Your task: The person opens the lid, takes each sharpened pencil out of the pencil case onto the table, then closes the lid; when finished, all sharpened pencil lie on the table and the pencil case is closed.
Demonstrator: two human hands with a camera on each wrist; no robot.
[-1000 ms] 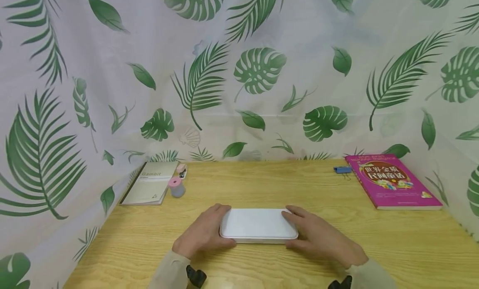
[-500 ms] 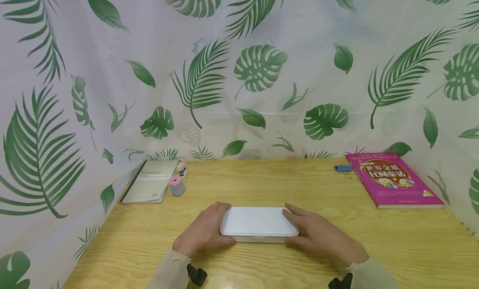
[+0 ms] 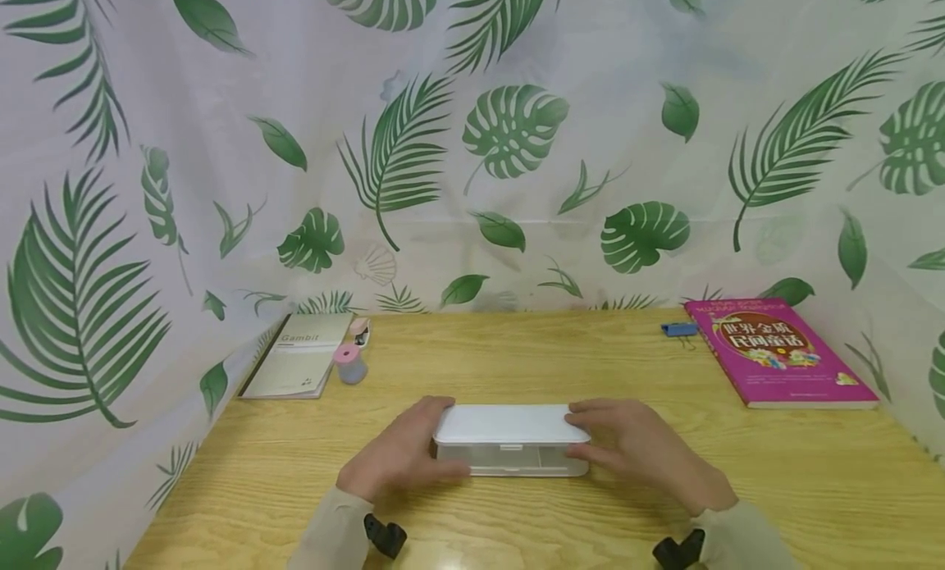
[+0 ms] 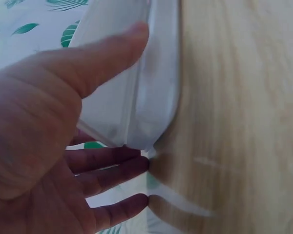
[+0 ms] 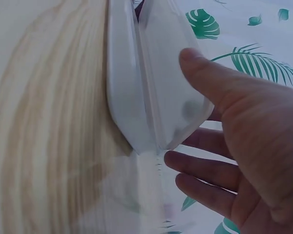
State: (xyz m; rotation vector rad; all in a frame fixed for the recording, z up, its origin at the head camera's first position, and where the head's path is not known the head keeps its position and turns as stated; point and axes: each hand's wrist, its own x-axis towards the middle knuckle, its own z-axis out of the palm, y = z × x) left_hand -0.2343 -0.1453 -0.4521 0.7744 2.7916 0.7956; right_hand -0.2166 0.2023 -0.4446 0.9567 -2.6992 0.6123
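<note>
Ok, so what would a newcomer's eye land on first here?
Probably the bright magenta book at the right of the wooden table, against the leaf-printed sheet behind. Next, nearer and central, the white case, its lid partly raised, between the left hand and right hand.

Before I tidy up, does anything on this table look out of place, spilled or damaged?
Nothing stands out; I see no spill or damage. The white case has its lid raised at the front, but the left hand and right hand hold its ends, so that's probably deliberate. The notebook and pink book lie flat.
</note>
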